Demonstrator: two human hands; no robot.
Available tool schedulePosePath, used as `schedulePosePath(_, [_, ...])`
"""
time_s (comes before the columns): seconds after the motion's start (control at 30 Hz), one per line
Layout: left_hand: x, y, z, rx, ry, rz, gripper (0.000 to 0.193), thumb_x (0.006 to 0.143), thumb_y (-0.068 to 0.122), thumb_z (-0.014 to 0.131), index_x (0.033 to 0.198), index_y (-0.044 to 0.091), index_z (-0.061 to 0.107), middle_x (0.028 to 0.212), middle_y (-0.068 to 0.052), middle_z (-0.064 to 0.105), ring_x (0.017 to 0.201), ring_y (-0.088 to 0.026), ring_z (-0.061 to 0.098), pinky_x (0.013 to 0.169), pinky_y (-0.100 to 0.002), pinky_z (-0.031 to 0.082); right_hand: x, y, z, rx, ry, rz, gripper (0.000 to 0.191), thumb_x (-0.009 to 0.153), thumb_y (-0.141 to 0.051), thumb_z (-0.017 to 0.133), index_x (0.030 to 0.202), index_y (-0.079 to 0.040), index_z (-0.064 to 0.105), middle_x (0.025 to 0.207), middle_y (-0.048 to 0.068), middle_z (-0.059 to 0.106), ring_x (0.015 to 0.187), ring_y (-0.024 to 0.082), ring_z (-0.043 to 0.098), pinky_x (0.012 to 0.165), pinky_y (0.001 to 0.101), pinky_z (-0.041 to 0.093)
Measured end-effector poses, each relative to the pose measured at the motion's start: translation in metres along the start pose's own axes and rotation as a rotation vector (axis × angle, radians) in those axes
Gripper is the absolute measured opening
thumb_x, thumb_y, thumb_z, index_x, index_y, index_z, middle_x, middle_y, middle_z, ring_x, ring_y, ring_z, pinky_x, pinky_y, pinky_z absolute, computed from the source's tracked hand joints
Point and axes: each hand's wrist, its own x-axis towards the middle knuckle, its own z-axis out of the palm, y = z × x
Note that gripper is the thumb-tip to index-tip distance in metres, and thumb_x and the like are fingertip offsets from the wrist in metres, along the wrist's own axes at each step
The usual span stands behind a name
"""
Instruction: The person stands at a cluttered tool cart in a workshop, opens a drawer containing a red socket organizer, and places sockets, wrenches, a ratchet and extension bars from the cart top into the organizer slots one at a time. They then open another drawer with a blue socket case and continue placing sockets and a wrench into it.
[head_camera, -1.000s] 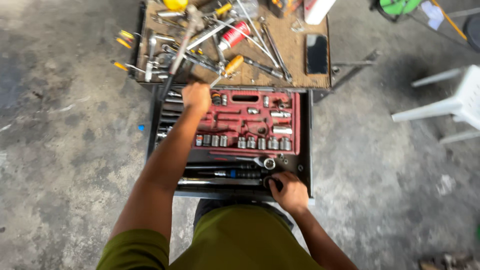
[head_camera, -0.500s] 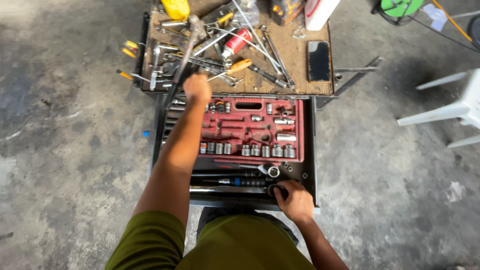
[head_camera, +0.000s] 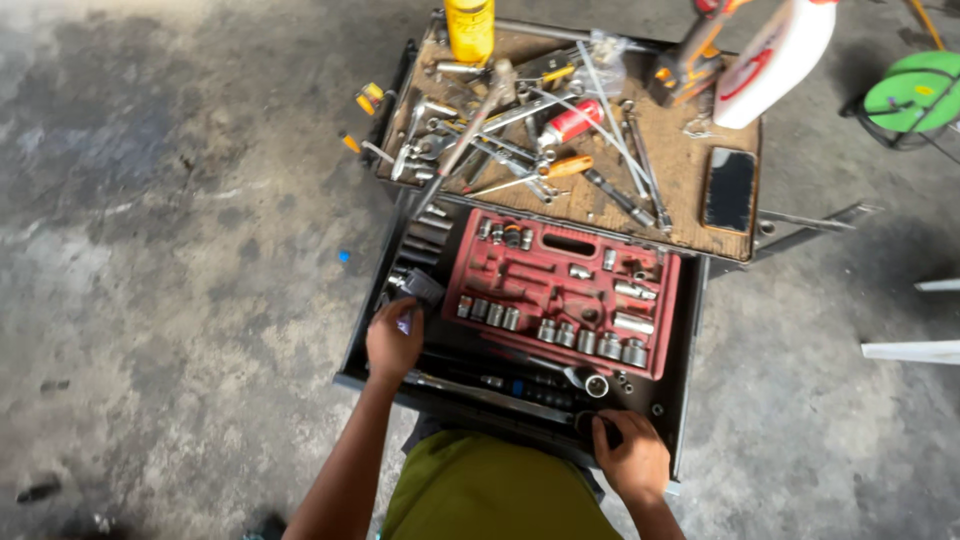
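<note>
Two hands: both are low in the frame, inside an open black metal tool drawer (head_camera: 690, 330) pulled out below a cluttered cart top.
Left hand: the left hand (head_camera: 393, 343) sits at the drawer's left side, lower centre-left of the frame, fingers curled around a small dark metal tool (head_camera: 415, 288); only the tool's upper end shows above the knuckles, so its kind is hard to make out.
Right hand: the right hand (head_camera: 630, 455) rests on the drawer's front edge, lower right of centre, fingers bent over the rim; whether it grips anything underneath cannot be told.
Socket tray: a red plastic socket tray (head_camera: 560, 290) fills the drawer's middle, with rows of shiny steel sockets (head_camera: 548, 328) along its lower side.
Front of drawer: long dark wrenches (head_camera: 500, 385) lie between the tray and the front edge, partly lost in shadow.
Cart top: a worn wooden board (head_camera: 680, 170) in the upper centre carries a tangle of spanners and screwdrivers, an orange-handled screwdriver (head_camera: 560, 168) and a flat black phone (head_camera: 729, 189).
Cut off: a yellow can (head_camera: 470, 28) and a white bottle (head_camera: 775, 60) run off the top edge.
Hidden: the person's body below the olive-green shirt (head_camera: 490, 495) is out of frame.
</note>
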Motion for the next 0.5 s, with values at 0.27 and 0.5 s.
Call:
schedulePosePath(0.27, [0.061, -0.015, -0.027, -0.058, 0.061, -0.074, 0.023, 0.088, 0.016, 0.076, 0.108, 0.005, 0.072, 0.097, -0.015, 0.074, 0.086, -0.030, 0.073, 0.074, -0.039, 0.057, 0.009, -0.018, 0.009, -0.067, 0.001, 0.031, 0.016, 0.081, -0.028, 0.076, 0.092, -0.016, 0.079, 0.093, 0.004, 0.075, 0.087, 0.028, 0.072, 0.075, 0.0386, 0.058])
schedulePosePath(0.5, [0.216, -0.003, 0.035, -0.175, -0.050, 0.211, 0.027, 0.090, 0.019, 0.078, 0.114, 0.009, 0.069, 0.102, -0.011, 0.074, 0.090, -0.029, 0.072, 0.078, -0.040, 0.057, 0.044, -0.022, 0.034, -0.149, 0.011, 0.085, 0.019, 0.079, -0.027, 0.077, 0.094, -0.015, 0.078, 0.094, 0.004, 0.075, 0.089, 0.028, 0.072, 0.079, 0.0388, 0.058])
